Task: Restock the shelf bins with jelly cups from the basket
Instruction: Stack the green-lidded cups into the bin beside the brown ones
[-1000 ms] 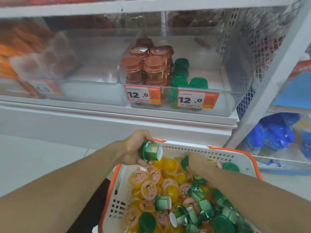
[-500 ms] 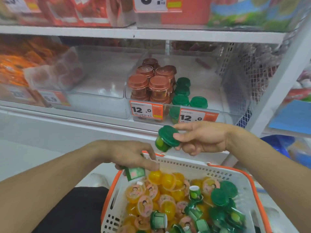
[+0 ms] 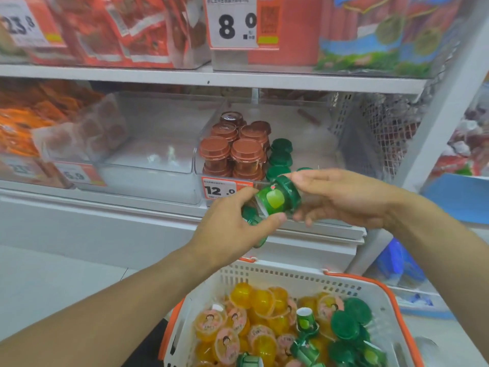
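At the centre of the frame a green jelly cup (image 3: 277, 198) lay on its side in the air, pinched between both hands just in front of the clear shelf bin (image 3: 312, 154). The left hand (image 3: 232, 229) curled round its pale base, with a second green cup (image 3: 250, 217) tucked under its fingers; the right hand (image 3: 341, 197) pinched the dark lid end. Below, at lower right, the basket (image 3: 267, 274) held many yellow and green cups. The step looked like carrying cups to the bin; next, each cup would likely need setting upright beside the green stack (image 3: 280, 154), right of the brown cups (image 3: 235, 152).
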The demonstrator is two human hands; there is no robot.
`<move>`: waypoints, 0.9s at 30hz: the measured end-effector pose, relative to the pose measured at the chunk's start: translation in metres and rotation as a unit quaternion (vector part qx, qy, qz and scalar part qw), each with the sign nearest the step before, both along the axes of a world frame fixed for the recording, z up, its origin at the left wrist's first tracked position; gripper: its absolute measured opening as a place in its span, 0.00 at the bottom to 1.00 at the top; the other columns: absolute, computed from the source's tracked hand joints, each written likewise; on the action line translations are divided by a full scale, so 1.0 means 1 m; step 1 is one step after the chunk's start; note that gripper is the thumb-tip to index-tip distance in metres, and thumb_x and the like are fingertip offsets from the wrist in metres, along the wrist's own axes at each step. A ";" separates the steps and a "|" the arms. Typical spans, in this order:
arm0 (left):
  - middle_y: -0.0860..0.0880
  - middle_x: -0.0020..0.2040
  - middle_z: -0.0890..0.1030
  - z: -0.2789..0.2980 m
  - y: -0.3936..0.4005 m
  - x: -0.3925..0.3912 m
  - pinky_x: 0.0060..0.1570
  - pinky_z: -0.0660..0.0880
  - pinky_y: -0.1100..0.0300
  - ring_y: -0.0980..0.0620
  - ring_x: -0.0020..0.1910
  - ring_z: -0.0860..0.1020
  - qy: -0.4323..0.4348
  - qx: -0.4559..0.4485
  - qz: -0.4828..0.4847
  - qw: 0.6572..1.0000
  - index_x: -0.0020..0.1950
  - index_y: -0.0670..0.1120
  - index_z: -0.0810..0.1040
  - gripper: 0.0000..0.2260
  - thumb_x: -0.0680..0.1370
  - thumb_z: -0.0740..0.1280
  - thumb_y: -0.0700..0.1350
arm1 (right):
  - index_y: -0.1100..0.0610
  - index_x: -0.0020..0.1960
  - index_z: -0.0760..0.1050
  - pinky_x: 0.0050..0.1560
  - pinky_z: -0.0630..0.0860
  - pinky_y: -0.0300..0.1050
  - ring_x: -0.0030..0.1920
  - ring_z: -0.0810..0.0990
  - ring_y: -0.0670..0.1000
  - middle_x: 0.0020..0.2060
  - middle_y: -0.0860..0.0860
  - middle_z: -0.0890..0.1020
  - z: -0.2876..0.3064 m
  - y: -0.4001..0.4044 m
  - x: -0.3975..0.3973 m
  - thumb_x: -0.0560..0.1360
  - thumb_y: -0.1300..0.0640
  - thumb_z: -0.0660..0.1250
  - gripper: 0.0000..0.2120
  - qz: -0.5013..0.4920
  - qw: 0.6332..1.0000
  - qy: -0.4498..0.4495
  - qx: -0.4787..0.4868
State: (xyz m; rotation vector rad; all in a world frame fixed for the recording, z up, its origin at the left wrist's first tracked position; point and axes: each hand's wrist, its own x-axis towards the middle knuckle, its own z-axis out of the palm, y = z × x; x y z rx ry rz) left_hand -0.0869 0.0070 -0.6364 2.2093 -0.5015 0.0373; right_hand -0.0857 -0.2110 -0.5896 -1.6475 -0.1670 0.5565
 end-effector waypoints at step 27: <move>0.53 0.40 0.81 -0.007 -0.023 0.019 0.39 0.81 0.48 0.50 0.38 0.83 0.096 0.010 0.006 0.995 0.43 0.53 0.76 0.07 0.75 0.65 0.56 | 0.57 0.74 0.68 0.71 0.62 0.43 0.73 0.67 0.54 0.73 0.52 0.69 -0.017 -0.037 0.154 0.77 0.50 0.69 0.28 -0.263 0.867 -0.009 -0.422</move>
